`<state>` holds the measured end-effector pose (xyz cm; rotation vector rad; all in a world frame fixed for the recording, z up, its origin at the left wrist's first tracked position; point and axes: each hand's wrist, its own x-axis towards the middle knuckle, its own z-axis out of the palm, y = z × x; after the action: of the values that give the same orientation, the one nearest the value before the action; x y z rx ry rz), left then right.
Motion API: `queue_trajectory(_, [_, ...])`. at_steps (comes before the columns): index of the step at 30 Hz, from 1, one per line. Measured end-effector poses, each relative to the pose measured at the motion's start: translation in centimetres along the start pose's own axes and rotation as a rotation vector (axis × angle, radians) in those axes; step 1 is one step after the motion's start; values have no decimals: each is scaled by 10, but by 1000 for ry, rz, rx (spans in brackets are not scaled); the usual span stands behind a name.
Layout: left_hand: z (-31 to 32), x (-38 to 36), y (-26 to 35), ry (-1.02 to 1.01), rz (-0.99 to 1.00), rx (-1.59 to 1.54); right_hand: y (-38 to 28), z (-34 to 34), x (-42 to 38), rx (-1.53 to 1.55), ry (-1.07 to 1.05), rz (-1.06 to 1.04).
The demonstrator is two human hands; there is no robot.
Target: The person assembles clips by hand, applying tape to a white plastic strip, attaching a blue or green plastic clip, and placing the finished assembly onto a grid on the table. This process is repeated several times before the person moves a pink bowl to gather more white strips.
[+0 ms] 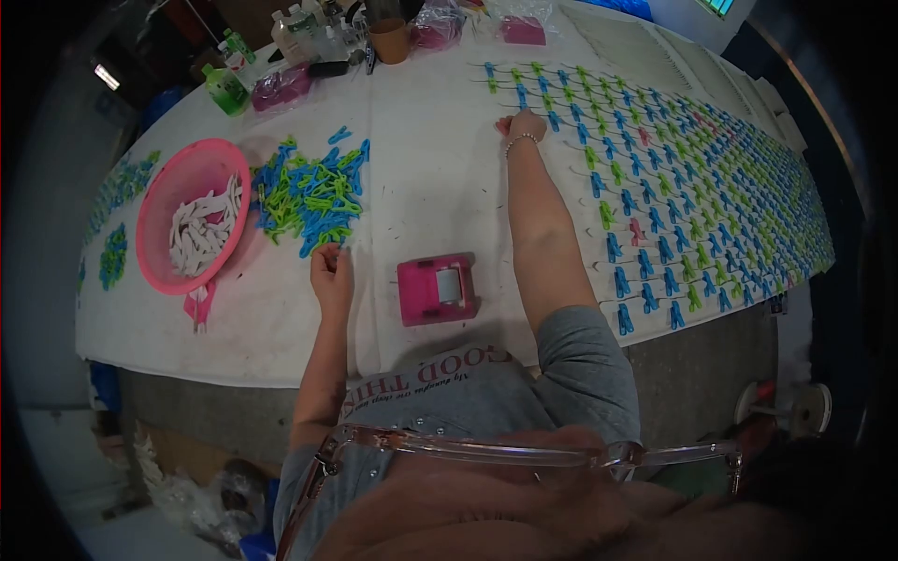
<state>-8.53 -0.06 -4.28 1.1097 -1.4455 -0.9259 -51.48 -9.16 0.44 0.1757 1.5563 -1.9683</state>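
My left hand (329, 268) is at the lower edge of a loose pile of blue and green clothespins (313, 196). Its fingers are curled together, and whatever they hold is too small to make out. On the far side of the table, my right hand (526, 124) is closed, with a beaded bracelet at the wrist. Just beyond its knuckles lies a blue clothespin (523, 96) at the left end of the laid-out rows. Any thing inside the right fingers is hidden. Those rows of blue, green and a few pink clothespins (687, 196) have thin pale strands between them.
A pink basin (154, 266) holding white strips (201, 234) stands left of the pile. Before me sits a pink tape dispenser (416, 294) with a grey roll. Bottles (224, 91), a brown cup (388, 42) and pink packages (281, 89) line the back edge of the white-covered table.
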Motion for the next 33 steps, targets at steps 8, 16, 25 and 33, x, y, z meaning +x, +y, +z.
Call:
queue_trajectory(8, [-1, 3, -2, 4, 31, 43, 40, -19, -24, -262, -96, -343])
queue_trajectory(16, [-2, 5, -4, 17, 68, 49, 63, -83, -95, -435, -228, -597])
queue_trajectory(25, [-20, -30, 17, 65, 117, 380, 83, -108, -135, -375, -302, -707])
queue_trajectory(33, [-85, -112, 5, 115, 42, 600, 76, -105, -166, -339, -391, -602])
